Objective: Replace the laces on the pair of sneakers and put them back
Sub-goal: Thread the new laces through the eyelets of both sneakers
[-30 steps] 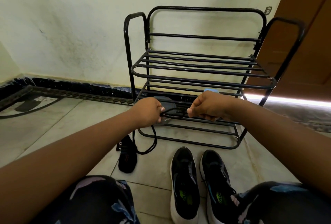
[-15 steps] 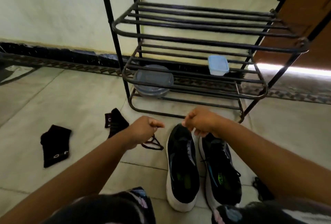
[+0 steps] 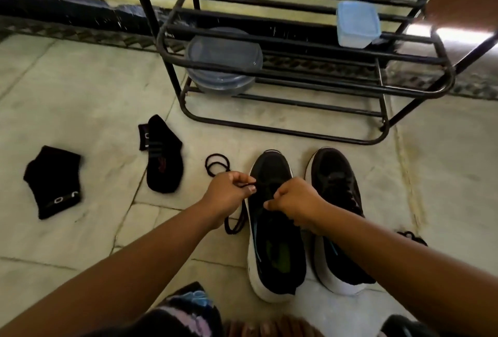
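Both hands sit at frame centre, over the front of the left-of-pair sneaker (image 3: pixel 272 218). Left hand (image 3: pixel 229 196) has thumb & fingers curled, pinching the black lace (image 3: pixel 234 224) near its end; the rest of the lace hangs down the shoe's left side and loops onto the floor (image 3: pixel 80 88), with more coils just above the hand. Right hand (image 3: pixel 295 201) is curled tight over the shoe's eyelet area; can't tell exactly what it pinches, prob. the other lace end or the tongue.

Key relation: the shoe's long axis runs bottom-to-top of frame, toe toward the rack (image 3: pixel 296 72), and the lace tip lies just left of the eyelet row, so threading would go left to right, w/ the left hand nearer the tip. Second sneaker (image 3: pixel 336 191) stands just to the right, parallel. Two black socks (image 3: pixel 164 158) lie at centre-left.
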Demonstrator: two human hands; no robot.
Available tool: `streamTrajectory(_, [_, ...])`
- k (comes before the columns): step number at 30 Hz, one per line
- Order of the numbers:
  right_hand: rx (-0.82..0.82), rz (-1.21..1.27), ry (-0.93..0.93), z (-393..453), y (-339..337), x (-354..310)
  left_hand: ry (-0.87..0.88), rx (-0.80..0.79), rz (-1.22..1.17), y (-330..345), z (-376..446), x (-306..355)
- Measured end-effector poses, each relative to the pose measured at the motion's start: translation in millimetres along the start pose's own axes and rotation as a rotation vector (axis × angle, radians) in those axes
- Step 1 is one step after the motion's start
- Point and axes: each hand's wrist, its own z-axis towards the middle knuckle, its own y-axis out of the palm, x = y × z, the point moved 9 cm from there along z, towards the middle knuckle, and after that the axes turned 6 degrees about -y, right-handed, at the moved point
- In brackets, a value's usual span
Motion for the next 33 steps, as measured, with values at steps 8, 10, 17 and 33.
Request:
streamTrajectory(8, [-0.027,0.165,0.066,-8,16,14,0.257,0.097,0.348,4,-4,16])
streamTrajectory(10, [-0.032,0.169,0.062,-7,17,14,0.298,0.107,0.402,5,-4,21])
streamTrajectory(17, [-0.042,0.197,0.054,-6,18,15,0.369,0.071,0.477,10,-7,29])
streamTrajectory(33, [-0.064,0.18,0.039,-4,20,16,0.332,0.017,0.521,10,-5,36])
